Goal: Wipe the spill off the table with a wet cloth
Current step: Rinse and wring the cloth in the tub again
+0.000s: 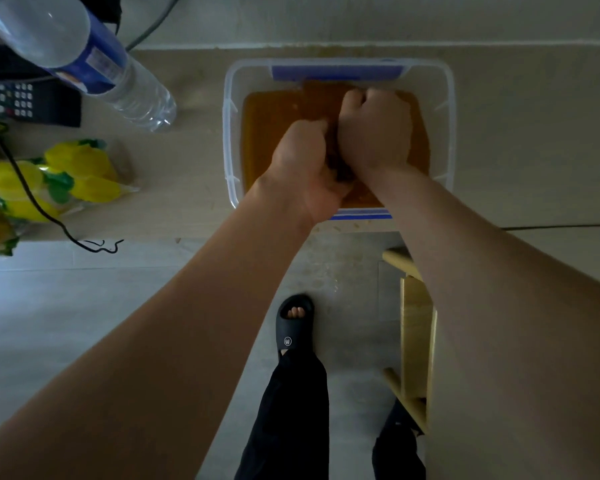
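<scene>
Over the clear tub (228, 133) at twelve o'clock, left hand (303, 164) and right hand (374, 133) each keep a tight grip on the brown cloth (321, 98); bare surface (520, 133) lies at three o'clock.

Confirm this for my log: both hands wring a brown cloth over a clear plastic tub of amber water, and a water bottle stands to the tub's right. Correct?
Not quite. The head view shows the water bottle to the left of the tub, not its right. The rest holds: the left hand and right hand grip the brown cloth over the amber water.
</scene>
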`<state>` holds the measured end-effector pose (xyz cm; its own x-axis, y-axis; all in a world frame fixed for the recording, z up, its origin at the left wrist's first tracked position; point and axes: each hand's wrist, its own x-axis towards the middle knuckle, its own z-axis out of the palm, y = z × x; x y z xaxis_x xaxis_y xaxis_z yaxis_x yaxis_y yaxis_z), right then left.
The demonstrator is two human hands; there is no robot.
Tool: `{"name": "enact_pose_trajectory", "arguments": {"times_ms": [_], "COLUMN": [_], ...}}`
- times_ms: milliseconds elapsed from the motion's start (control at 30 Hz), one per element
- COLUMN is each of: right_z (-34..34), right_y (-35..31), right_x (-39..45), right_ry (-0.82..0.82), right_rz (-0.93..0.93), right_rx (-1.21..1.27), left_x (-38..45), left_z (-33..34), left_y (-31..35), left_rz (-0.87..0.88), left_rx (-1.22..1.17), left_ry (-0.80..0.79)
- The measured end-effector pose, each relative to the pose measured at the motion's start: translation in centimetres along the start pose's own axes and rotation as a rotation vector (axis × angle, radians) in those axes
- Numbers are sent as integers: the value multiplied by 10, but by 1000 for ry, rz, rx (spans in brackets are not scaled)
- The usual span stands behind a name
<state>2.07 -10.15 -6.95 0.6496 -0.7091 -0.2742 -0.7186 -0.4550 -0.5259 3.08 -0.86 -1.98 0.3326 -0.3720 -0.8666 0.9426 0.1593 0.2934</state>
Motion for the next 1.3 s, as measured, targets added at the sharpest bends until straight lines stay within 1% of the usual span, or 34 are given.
{"name": "enact_pose_trajectory", "arguments": {"times_ms": [67,133,167,267,333,400,467,500,533,633,667,767,867,900,933,967,1033,1067,1133,1167,1200,1233,1300], "right_z": [4,16,20,11,4,1,0,-1,-2,-1,-1,-1,-2,-2,-2,-2,-4,-4,-4,-3,-2,1,9], "right_y": [-4,-12,-12,-2,14,31,46,52,54,48,46,48,51,50,49,46,40,36,26,18,10,2,-11], "right_x": [-4,-14,-15,3,13,12,10,12,13,15,14,14,15,16,17,15,9,4,-6,-10,-15,-22,-38], "right_ry": [-8,-55,-47,28,31,35,74,70,46,-60,-74,-65,-94,-102,-94,-68,7,36,73,84,97,109,122], "right_rz": [-13,-50,-70,-104,-139,-150,-172,-182,-198,-274,-280,-315,-318,-317,-317,-306,-234,-187,-80,-23,7,-4,-142], "right_rx": [37,90,82,-38,-125,-184,-192,-207,-235,-365,-388,-410,-416,-400,-361,-295,-99,7,209,313,393,425,405], "left_x": [-1,0,0,0,6,15,24,27,32,42,47,53,57,57,56,55,52,49,43,41,40,37,31], "left_z": [0,-2,-4,-10,-16,-23,-28,-30,-33,-39,-40,-39,-37,-37,-36,-36,-34,-32,-25,-22,-19,-17,-15], "left_y": [3,10,11,8,12,19,22,21,20,24,26,27,26,25,24,22,17,14,13,13,13,12,11], "left_rz": [22,35,36,26,58,104,184,243,323,471,498,508,532,539,543,541,527,484,339,267,216,189,169], "left_rx": [24,27,42,101,172,340,684,884,1017,1148,1246,1480,1568,1539,1462,1329,964,741,305,164,92,63,37], "left_ry": [15,82,104,71,78,155,260,311,354,418,431,379,344,337,326,308,256,219,109,55,18,-7,-70]}}
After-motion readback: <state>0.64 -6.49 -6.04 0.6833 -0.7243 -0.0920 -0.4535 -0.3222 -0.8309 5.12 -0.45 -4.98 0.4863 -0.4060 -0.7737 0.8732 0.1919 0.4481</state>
